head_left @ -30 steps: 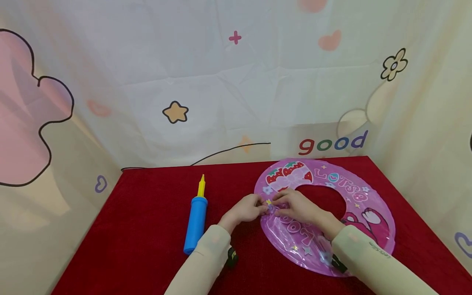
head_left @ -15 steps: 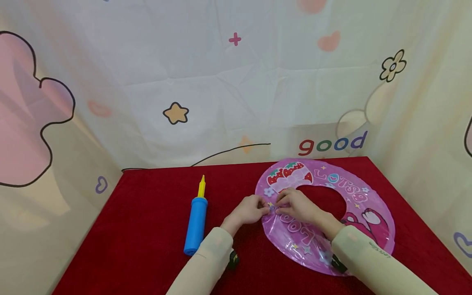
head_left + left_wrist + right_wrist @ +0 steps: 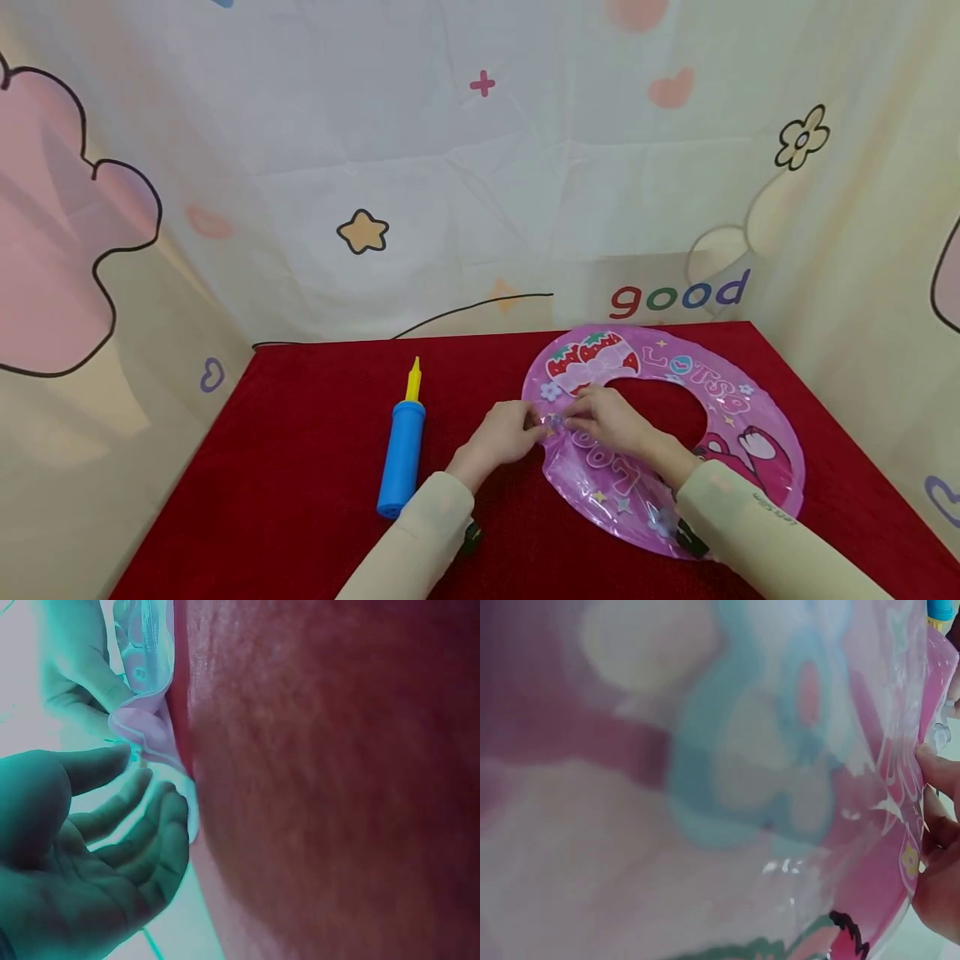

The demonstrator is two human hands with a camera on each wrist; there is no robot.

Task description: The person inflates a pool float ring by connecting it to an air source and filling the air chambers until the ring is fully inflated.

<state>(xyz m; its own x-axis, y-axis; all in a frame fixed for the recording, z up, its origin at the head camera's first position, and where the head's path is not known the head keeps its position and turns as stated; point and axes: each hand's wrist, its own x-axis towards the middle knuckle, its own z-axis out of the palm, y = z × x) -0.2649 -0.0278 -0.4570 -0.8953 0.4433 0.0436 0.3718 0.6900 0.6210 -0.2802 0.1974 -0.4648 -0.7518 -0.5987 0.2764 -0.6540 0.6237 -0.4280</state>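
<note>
Left hand: the left hand (image 3: pixel 501 433) is placed at the left rim of the swim ring (image 3: pixel 738 433), and its fingertips meet the small clear valve (image 3: pixel 553 423) there. In the left wrist view the fingers (image 3: pixel 139 791) are seen only loosely bent, with the palm open toward the camera, and the tips lie at the fold of the plastic rim (image 3: pixel 146 731). Whether the valve is really pinched by this hand cannot be told.

Right hand: the right hand (image 3: pixel 611 421) is laid on top of the ring, just right of the left hand, and the fingers are curled onto the plastic beside the valve. In the right wrist view the fingers (image 3: pixel 939 825) are seen bent over the rim of the pink film (image 3: pixel 705 787), so the ring is gripped by this hand.

Swim ring: it is pink, flat and not filled, and it lies on the red cloth (image 3: pixel 300 433) under and to the right of both hands. A strawberry print is seen on its far part.

Pump: a blue pump (image 3: pixel 402 457) with a yellow tip is lying on the cloth to the left of the left hand, apart from it and touched by nothing.

Sleeves: both forearms are covered by pale sleeves (image 3: pixel 750 525).
</note>
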